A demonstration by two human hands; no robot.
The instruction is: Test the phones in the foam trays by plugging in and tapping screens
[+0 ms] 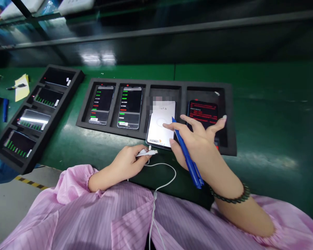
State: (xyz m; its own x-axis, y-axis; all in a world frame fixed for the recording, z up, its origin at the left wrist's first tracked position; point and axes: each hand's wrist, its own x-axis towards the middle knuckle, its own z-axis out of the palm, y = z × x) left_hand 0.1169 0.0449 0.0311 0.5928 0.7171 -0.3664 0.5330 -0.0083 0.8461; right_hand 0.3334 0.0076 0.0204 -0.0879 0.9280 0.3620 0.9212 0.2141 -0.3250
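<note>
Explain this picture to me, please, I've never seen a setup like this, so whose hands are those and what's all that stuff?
There's no robot here: these are a person's bare hands, seen from a camera worn on that person's head, looking forward and down. The left hand holds white plugs near the bottom of a white-screen phone. The right hand holds a blue pen, one fingertip at that screen; whether it touches is unclear. That phone overlaps the near edge of a black tray, which also holds three dark-screen phones. To the left, a second tray holds four more. Both trays lie on a green table.
</note>
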